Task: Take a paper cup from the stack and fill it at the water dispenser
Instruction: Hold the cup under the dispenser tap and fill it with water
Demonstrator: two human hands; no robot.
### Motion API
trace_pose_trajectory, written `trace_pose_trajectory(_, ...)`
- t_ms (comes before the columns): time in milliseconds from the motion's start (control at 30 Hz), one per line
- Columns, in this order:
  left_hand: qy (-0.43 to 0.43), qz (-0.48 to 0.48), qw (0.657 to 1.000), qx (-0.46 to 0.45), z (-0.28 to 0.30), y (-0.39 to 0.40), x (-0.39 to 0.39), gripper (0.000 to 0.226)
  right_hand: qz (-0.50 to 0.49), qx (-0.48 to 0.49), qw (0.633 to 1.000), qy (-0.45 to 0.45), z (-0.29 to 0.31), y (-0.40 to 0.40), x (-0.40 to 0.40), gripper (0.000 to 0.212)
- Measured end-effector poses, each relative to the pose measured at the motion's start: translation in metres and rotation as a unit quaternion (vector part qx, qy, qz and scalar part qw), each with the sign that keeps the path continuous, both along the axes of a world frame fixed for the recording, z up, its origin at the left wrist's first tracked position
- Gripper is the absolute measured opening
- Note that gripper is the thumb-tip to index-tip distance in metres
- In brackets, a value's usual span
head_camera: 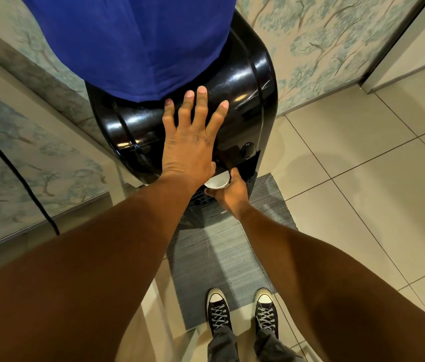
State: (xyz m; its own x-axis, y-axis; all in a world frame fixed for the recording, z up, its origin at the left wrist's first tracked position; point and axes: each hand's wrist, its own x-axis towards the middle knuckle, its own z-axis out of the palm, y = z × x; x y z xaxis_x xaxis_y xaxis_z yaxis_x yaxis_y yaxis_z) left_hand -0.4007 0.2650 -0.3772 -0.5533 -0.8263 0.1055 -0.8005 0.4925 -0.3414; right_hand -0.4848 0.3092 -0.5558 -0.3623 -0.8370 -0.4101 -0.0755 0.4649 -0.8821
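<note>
A glossy black water dispenser [245, 82] stands in front of me, topped by a large blue bottle [133, 40]. My left hand [190, 142] lies flat on the dispenser's curved top front, fingers spread, with the thumb tucked down toward the tap area. Below it, my right hand [229, 194] grips a white paper cup [218, 181] from the side, held upright in the dispensing bay above the dark drip tray [201, 198]. The taps are hidden behind my left hand. No cup stack is in view.
A grey woven mat [222, 257] lies under the dispenser and my two black sneakers [242, 309]. Beige floor tiles [362, 178] spread to the right. Tree-patterned walls [323, 40] flank the dispenser, and a black cable [23, 178] hangs at the left.
</note>
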Motion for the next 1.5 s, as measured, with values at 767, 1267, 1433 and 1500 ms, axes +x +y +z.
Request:
trace_pose_trajectory(767,0.007,0.000,1.000,0.006,0.000,0.000,0.000,0.119,-0.004,-0.013,1.000,0.012,-0.003,0.003,0.000,0.063)
trace_pose_trajectory(1267,0.004,0.001,1.000,0.003,0.000,0.001,-0.001,0.119,-0.006,-0.019,1.000,-0.006,0.004,0.004,0.002,0.060)
trace_pose_trajectory(1433,0.008,0.000,1.000,0.004,0.000,0.001,-0.001,0.117,-0.011,-0.011,0.998,-0.057,0.008,0.002,0.001,0.054)
trace_pose_trajectory(1500,0.005,0.000,1.000,0.006,0.000,0.001,-0.001,0.118,-0.009,-0.013,0.999,-0.030,0.008,0.002,0.003,0.058)
